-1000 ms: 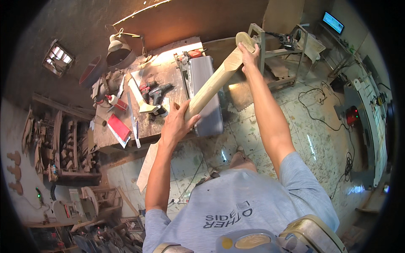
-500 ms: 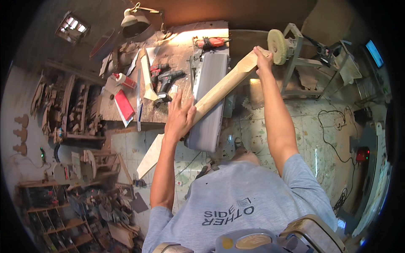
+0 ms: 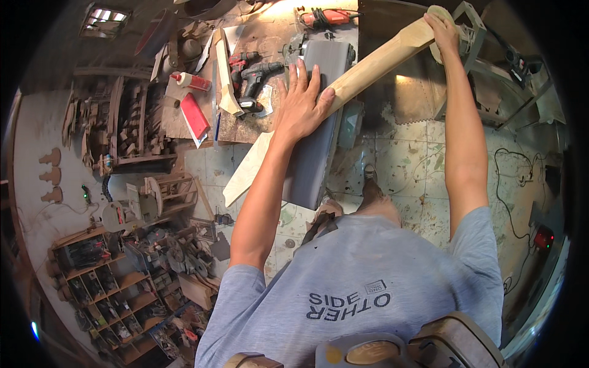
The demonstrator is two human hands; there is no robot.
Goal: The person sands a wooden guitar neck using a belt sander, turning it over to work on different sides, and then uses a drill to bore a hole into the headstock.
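Observation:
A long pale wooden piece (image 3: 380, 67) with a rounded middle and flatter, wider ends lies slantwise across the grey belt (image 3: 310, 165) of a belt sander. My left hand (image 3: 302, 104) rests over it above the belt, fingers spread and stretched out, thumb along the wood. Below that hand, the piece's near end pokes out to the left of the sander. At the far right my right hand (image 3: 443, 34) is closed round the other end, close to a round pale buffing wheel (image 3: 437, 55). The wood's underside, where it meets the belt, is hidden.
On the workbench (image 3: 245, 132) left of the sander lie two cordless drills (image 3: 261, 73), a similar shaped wooden piece (image 3: 224, 73), a red-and-white bottle (image 3: 191, 81) and a red block (image 3: 195, 116). An orange power tool (image 3: 328, 17) lies behind. Cluttered shelves (image 3: 116, 282) stand at lower left.
The view has shifted. Relative to the sander, the wooden piece and my right hand have moved farther right and away. My left hand's fingers are spread wider over the belt.

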